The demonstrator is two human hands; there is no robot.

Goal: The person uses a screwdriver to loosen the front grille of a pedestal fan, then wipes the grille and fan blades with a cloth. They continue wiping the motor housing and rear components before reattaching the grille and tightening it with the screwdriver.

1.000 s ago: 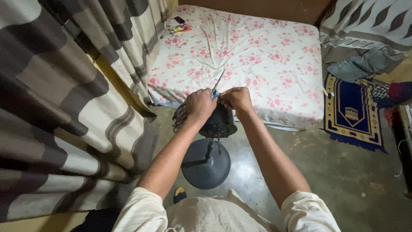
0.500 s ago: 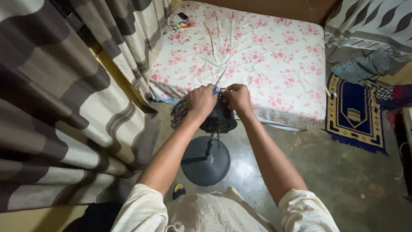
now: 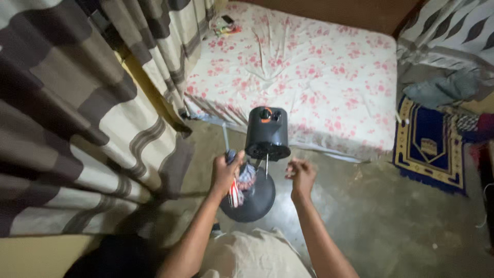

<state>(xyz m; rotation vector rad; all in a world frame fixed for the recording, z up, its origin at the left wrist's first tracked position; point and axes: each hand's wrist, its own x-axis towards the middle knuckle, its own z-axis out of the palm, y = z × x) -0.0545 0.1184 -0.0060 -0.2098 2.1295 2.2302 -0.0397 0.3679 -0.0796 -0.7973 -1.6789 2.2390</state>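
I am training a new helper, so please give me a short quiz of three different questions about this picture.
1. True or false: the right hand holds the screwdriver.
2. What lies on the floor to the right of the mattress? A) a blue and gold rug B) a red bucket C) a wooden chair
3. Fill in: the black fan body stands above a round ____ on the floor.

Key:
1. False. The left hand has its grip on the screwdriver; the right hand holds nothing large that can be seen.
2. A, the rug.
3. base.
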